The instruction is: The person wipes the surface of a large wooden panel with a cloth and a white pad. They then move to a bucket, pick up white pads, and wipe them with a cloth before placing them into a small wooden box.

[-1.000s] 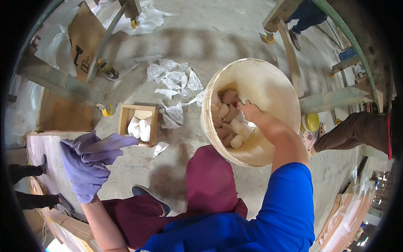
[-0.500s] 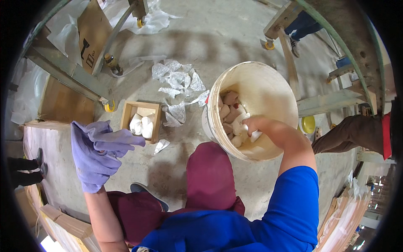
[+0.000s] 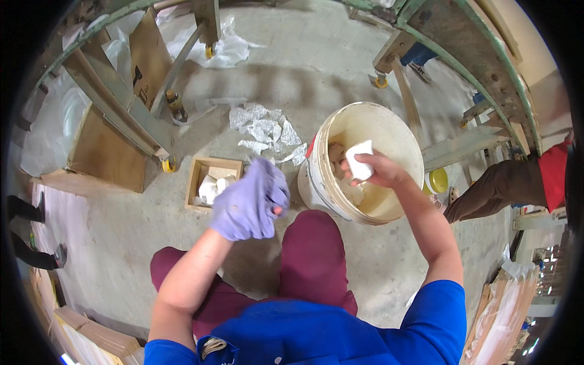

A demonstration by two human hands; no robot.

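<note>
A small white rectangular block (image 3: 359,160) is gripped in the bare right hand (image 3: 374,172), held just above the mouth of the round cream plastic bucket (image 3: 340,207) right of the frame's centre; more pale pieces are seen inside it. The left hand (image 3: 250,204), covered by a lilac glove, is curled loosely at centre frame with nothing seen in its grasp, well apart from the block. Just to its upper left, a small open wooden box (image 3: 210,165) with white pieces is set on the concrete floor (image 3: 316,67), with crumpled clear plastic wrappers (image 3: 263,129) above.
</note>
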